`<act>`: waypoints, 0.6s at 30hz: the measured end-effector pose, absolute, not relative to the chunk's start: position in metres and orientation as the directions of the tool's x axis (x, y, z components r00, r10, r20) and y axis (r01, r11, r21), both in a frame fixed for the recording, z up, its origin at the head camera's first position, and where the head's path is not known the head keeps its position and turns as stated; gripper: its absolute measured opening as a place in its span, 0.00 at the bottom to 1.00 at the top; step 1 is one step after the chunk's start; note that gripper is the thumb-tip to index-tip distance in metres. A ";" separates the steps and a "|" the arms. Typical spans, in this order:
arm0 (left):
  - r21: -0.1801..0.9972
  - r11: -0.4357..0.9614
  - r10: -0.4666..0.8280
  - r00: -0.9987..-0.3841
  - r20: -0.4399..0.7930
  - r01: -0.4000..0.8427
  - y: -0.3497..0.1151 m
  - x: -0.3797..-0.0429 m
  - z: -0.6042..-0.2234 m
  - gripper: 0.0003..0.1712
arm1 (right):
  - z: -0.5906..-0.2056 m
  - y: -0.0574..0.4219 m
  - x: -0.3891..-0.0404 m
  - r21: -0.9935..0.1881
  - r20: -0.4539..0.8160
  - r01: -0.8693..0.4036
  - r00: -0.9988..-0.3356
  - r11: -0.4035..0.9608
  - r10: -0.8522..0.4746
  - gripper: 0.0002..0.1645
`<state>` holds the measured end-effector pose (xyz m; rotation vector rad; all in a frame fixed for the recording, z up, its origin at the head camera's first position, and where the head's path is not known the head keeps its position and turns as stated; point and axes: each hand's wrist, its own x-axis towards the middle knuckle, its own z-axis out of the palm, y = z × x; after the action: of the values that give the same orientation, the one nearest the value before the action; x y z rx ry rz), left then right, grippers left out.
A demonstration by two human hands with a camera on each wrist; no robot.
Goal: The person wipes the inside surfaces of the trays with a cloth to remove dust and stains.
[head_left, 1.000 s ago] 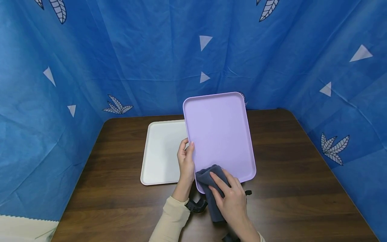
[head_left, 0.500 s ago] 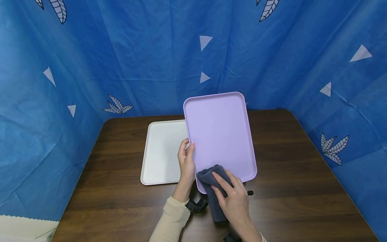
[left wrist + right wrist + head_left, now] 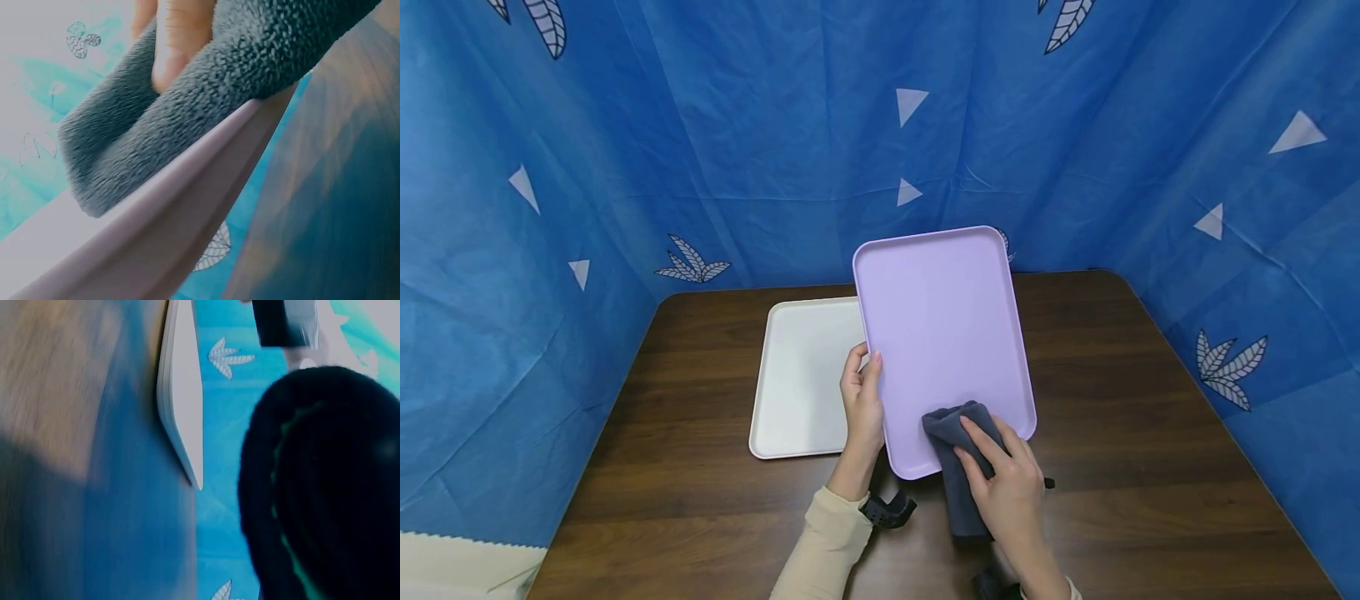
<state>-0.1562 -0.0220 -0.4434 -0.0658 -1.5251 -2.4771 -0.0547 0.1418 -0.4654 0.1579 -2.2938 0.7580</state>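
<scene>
A purple rectangular tray (image 3: 943, 333) is tilted up over the table, its inner face toward the head camera. My left hand (image 3: 862, 404) grips its left edge, thumb on the front rim and the other fingers mostly hidden behind. With its fingers spread on a folded dark grey cloth (image 3: 962, 467), my right hand (image 3: 1007, 483) holds it against the tray's lower right part. One end of the cloth hangs below the tray's bottom edge. In the left wrist view the fuzzy cloth (image 3: 187, 112) lies over the tray rim (image 3: 144, 219), with fingers pressing into its fold.
A white tray (image 3: 805, 383) lies flat on the brown wooden table (image 3: 1135, 433), partly behind the purple one. Blue patterned curtains (image 3: 760, 150) enclose the back and both sides. Each wrist wears a black camera strap (image 3: 887, 510).
My right hand has slid the cloth to the right along the lower part of the purple tray. The left hand and both trays have stayed nearly still.
</scene>
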 end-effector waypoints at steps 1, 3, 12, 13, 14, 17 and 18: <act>0.876 -0.430 -0.171 -0.972 0.160 0.220 -0.022 -0.156 -0.444 0.19 | -0.466 0.144 -0.055 -0.479 0.660 -0.308 -0.743 0.822 0.106 0.28; 0.877 -0.428 -0.170 -0.972 0.161 0.220 -0.022 -0.157 -0.444 0.19 | -0.467 0.148 -0.057 -0.483 0.659 -0.291 -0.742 0.826 0.123 0.28; 0.876 -0.425 -0.166 -0.971 0.172 0.227 -0.023 -0.158 -0.446 0.19 | -0.472 0.171 -0.063 -0.519 0.629 -0.209 -0.751 0.829 0.204 0.27; 0.876 -0.422 -0.166 -0.970 0.179 0.234 -0.023 -0.158 -0.446 0.18 | -0.472 0.173 -0.064 -0.524 0.624 -0.200 -0.752 0.828 0.213 0.27; 0.876 -0.419 -0.166 -0.968 0.186 0.241 -0.023 -0.158 -0.447 0.17 | -0.473 0.175 -0.064 -0.530 0.619 -0.191 -0.753 0.826 0.222 0.26; 0.871 -0.414 -0.168 -0.963 0.212 0.264 -0.023 -0.158 -0.448 0.14 | -0.474 0.180 -0.065 -0.547 0.602 -0.165 -0.759 0.821 0.249 0.25; 0.871 -0.416 -0.170 -0.963 0.208 0.262 -0.023 -0.158 -0.448 0.14 | -0.474 0.181 -0.066 -0.552 0.597 -0.159 -0.761 0.818 0.255 0.25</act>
<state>-0.1580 -0.0230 -0.4482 -0.1270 -1.5268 -2.4430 -0.0656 0.1805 -0.4735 -0.0700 -2.3089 0.7793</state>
